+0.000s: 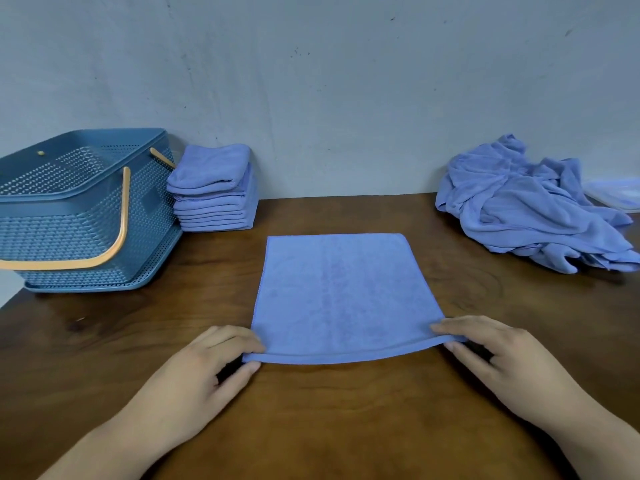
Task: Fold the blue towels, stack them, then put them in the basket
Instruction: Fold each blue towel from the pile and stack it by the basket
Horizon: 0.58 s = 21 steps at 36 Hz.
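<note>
Our left hand (204, 368) and right hand (495, 358) pinch, fingers (235, 337) narrowed, the near corners of a flat blue terry towel (346, 292) on the brown wooden counter (346, 427), hiding them. Beyond our left fingers, a perforated blue plastic basket (69, 230) is cut off.

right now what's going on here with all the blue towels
A person is folding blue towels at a wooden table. The left hand and right hand each pinch a near corner of the flat towel spread in the middle, its near edge slightly lifted. A stack of folded towels sits beside the basket at the far left, not yet in it. A pile of unfolded towels lies at the far right.
</note>
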Tool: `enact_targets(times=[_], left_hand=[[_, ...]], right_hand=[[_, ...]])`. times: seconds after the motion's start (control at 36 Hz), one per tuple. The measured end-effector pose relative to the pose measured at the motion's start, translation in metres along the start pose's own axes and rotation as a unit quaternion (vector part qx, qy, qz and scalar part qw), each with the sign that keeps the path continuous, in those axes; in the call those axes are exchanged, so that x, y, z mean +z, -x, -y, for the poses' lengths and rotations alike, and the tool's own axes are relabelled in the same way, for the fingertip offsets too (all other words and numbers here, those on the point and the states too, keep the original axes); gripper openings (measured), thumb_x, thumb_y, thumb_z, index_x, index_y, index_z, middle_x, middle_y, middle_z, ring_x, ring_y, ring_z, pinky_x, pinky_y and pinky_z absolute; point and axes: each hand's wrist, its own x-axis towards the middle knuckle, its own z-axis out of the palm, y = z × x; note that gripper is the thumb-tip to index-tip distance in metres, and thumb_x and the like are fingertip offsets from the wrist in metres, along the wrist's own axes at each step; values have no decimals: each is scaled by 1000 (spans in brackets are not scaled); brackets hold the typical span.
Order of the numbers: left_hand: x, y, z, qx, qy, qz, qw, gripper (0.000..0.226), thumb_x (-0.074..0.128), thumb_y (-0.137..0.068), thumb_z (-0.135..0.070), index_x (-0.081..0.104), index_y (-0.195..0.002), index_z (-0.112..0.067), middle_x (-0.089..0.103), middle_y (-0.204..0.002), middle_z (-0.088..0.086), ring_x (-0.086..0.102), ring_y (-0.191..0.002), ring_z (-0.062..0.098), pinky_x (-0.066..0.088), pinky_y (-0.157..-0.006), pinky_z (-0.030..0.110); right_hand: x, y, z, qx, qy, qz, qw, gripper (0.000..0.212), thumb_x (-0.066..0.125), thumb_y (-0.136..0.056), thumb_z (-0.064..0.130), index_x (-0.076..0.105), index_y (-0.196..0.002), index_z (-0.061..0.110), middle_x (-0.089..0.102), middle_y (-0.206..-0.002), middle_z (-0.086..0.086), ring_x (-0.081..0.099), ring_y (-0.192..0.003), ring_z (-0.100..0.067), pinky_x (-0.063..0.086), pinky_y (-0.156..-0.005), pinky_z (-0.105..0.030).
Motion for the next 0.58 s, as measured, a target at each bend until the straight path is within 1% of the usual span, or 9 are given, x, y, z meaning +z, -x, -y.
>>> enact_targets(times=[0.08,0.17,0.25,0.31,0.39,0.44,0.47,0.5,0.58], left_hand=[[0,-2,1,-12,20,-8,1000,24,51,-104,-53,68,-119,-45,62,-126,-33,62,-122,1,46,-98,19],[-1,-1,-1,-28,25,-20,999,26,49,-104,-53,68,-121,-45,63,-122,-33,62,-120,-3,44,-100,15],[-3,-1,-4,-43,29,-30,998,27,48,-105,-51,66,-124,-47,64,-118,-32,63,-116,-4,42,-97,9],[-5,0,-8,-52,37,-43,997,29,48,-105,-48,67,-126,-44,63,-117,-32,64,-113,-4,42,-95,6],[-6,-1,-16,-78,65,-74,992,23,50,-108,-43,67,-124,-46,65,-110,-26,68,-101,2,45,-81,8],[-7,-5,-20,-102,115,-102,983,21,56,-105,-37,66,-120,-47,71,-107,-17,71,-96,10,51,-76,19],[-8,-10,-21,-112,142,-109,978,20,58,-103,-33,66,-118,-44,73,-107,-13,73,-95,12,53,-77,25],[-11,-16,-24,-121,168,-116,971,20,60,-103,-29,66,-116,-42,75,-106,-11,74,-93,12,54,-79,27],[-17,-42,-24,-141,234,-139,952,19,61,-105,-19,68,-110,-36,75,-100,-8,72,-90,11,51,-81,19]], right_hand=[[-2,0,3,20,-10,3,1000,26,63,-98,45,69,-120,56,66,-123,36,64,-115,8,50,-89,-20],[-4,0,8,37,-25,-2,999,24,64,-98,43,70,-117,57,68,-118,35,66,-109,8,49,-88,-20],[-7,0,13,53,-40,-11,998,24,67,-95,41,72,-114,53,69,-113,37,67,-105,8,49,-84,-17],[-7,1,15,62,-55,-15,996,23,69,-94,37,74,-113,49,71,-109,34,68,-103,5,48,-82,-14],[-7,0,16,82,-112,-29,990,23,75,-94,24,78,-110,40,75,-105,28,71,-101,5,48,-86,-10],[-7,-6,19,86,-146,-33,985,20,74,-95,24,78,-110,37,78,-104,21,74,-98,-2,52,-84,-18],[-8,-11,22,85,-161,-36,983,18,73,-96,25,78,-110,36,79,-104,17,75,-96,-5,54,-85,-24],[-9,-16,24,85,-173,-41,980,17,71,-97,26,78,-111,34,79,-104,14,76,-96,-8,54,-87,-28],[-13,-41,28,77,-174,-64,980,17,66,-101,31,76,-113,37,78,-103,7,75,-94,-13,54,-87,-34]])
